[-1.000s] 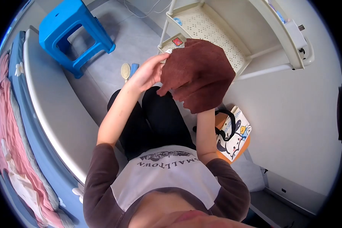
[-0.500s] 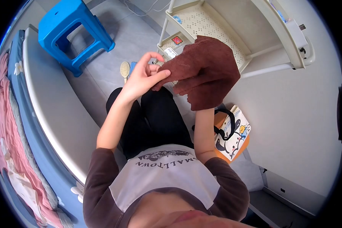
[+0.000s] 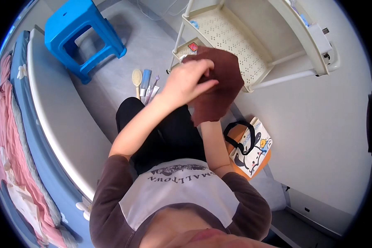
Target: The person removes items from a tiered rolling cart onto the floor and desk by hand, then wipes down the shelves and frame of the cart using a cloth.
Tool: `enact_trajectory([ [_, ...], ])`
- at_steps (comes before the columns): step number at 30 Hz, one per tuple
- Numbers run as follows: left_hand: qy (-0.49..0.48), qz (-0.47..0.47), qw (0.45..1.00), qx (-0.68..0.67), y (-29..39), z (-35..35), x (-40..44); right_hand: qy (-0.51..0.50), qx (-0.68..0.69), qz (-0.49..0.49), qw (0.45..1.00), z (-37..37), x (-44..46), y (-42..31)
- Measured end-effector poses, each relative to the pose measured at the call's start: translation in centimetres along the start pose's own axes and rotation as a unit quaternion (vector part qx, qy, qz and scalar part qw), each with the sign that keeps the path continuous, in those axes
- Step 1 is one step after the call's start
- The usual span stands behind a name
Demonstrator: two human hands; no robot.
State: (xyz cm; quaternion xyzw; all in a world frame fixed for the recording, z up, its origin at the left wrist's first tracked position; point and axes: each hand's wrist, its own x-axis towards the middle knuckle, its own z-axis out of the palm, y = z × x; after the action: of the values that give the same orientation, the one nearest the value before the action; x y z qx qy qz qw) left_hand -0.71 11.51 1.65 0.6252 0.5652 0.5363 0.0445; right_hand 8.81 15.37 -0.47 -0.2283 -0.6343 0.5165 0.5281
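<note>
A dark brown cloth (image 3: pixel 223 78) with a rough, uneven edge is draped over the end of my right forearm. It covers my right hand, whose fingers are hidden; only the wrist and forearm show below the cloth. My left hand (image 3: pixel 186 82) reaches across to the cloth's left part, its thumb and bent fingers apart over the brown surface. Whether the fingertips press on the cloth I cannot tell.
A blue plastic stool (image 3: pixel 78 39) stands at the upper left. On the floor lie a hairbrush (image 3: pixel 137 78), a blue tube (image 3: pixel 145 78) and other small items. A cream cart (image 3: pixel 239 37) stands ahead. A cartoon-print bag (image 3: pixel 252 151) sits at right, a bed edge (image 3: pixel 66 120) at left.
My left hand has moved right from the cloth's left edge to over its surface, with its thumb no longer on that edge. The cloth and right forearm have shifted slightly left.
</note>
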Motion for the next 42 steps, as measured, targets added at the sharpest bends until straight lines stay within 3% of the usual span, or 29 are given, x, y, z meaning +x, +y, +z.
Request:
enact_trajectory([
  [5, -0.112, -0.009, 0.994, -0.004, 2.2, 0.1, -2.5, 0.005, -0.002, 0.004, 1.000, 0.4, 1.0, -0.6],
  [8, -0.134, 0.021, 0.977, -0.162, 1.4, -2.6, -1.7, -0.011, 0.091, 0.047, 0.995, -2.1, 3.0, -0.4],
  [9, -0.101, -0.046, 0.969, -0.219, 1.2, -3.4, -1.4, -0.022, 0.132, 0.066, 0.989, -3.3, 3.9, -0.4],
  [11, 0.012, -0.124, 0.957, -0.263, -2.1, -3.6, -0.1, -0.065, -0.118, -0.018, 0.991, -5.2, 7.2, -1.3],
  [12, 0.052, -0.165, 0.951, -0.256, -4.4, -3.3, 0.9, -0.077, -0.501, -0.161, 0.847, -5.1, 9.7, -1.8],
  [13, 0.093, -0.205, 0.942, -0.249, -6.7, -2.8, 2.2, -0.199, -0.707, -0.050, 0.677, -4.2, 12.5, -2.1],
  [15, 0.167, -0.195, 0.956, -0.140, -12.4, -0.3, 4.4, -0.240, -0.785, -0.026, 0.571, -3.1, 15.6, -1.9],
  [16, 0.188, -0.184, 0.961, -0.085, -14.7, 0.9, 5.7, -0.171, -0.701, -0.123, 0.682, -2.5, 16.3, -1.7],
  [18, 0.229, -0.162, 0.959, 0.025, -17.8, 2.7, 8.1, -0.298, -0.701, -0.041, 0.646, -1.0, 18.2, 0.6],
  [19, 0.180, -0.183, 0.966, -0.025, -18.4, 2.8, 8.8, -0.309, -0.661, -0.081, 0.679, -1.4, 19.0, 3.0],
  [20, 0.128, -0.206, 0.967, -0.074, -18.6, 2.8, 9.2, -0.380, -0.705, 0.000, 0.599, -0.3, 18.9, 1.8],
  [22, 0.066, -0.232, 0.961, -0.137, -19.1, 2.8, 9.9, -0.320, -0.604, -0.031, 0.730, -0.3, 18.8, 4.5],
  [24, 0.045, -0.250, 0.953, -0.168, -18.8, 2.9, 9.6, -0.363, -0.587, -0.053, 0.722, 1.1, 18.6, 3.4],
  [26, 0.098, -0.229, 0.955, -0.161, -18.8, 3.6, 9.3, -0.405, -0.603, -0.092, 0.681, 1.7, 18.7, 3.4],
  [27, 0.103, -0.225, 0.956, -0.158, -18.8, 3.8, 9.2, -0.401, -0.608, -0.036, 0.685, 1.9, 18.6, 3.4],
  [30, 0.118, -0.233, 0.953, -0.157, -19.2, 4.2, 9.2, -0.359, -0.597, -0.030, 0.717, 1.8, 18.1, 3.3],
  [36, 0.092, -0.250, 0.950, -0.160, -19.1, 4.0, 9.3, -0.266, -0.711, 0.014, 0.651, 1.9, 19.4, 2.0],
  [38, 0.088, -0.251, 0.951, -0.161, -19.1, 3.8, 9.1, -0.238, -0.713, -0.023, 0.659, 0.1, 22.7, 7.4],
  [40, 0.088, -0.248, 0.951, -0.164, -18.8, 3.8, 8.9, -0.189, -0.709, 0.003, 0.680, 0.0, 23.9, 8.6],
  [42, 0.089, -0.245, 0.949, -0.178, -18.6, 3.6, 8.9, -0.214, -0.698, -0.056, 0.681, -0.9, 24.5, 9.6],
])
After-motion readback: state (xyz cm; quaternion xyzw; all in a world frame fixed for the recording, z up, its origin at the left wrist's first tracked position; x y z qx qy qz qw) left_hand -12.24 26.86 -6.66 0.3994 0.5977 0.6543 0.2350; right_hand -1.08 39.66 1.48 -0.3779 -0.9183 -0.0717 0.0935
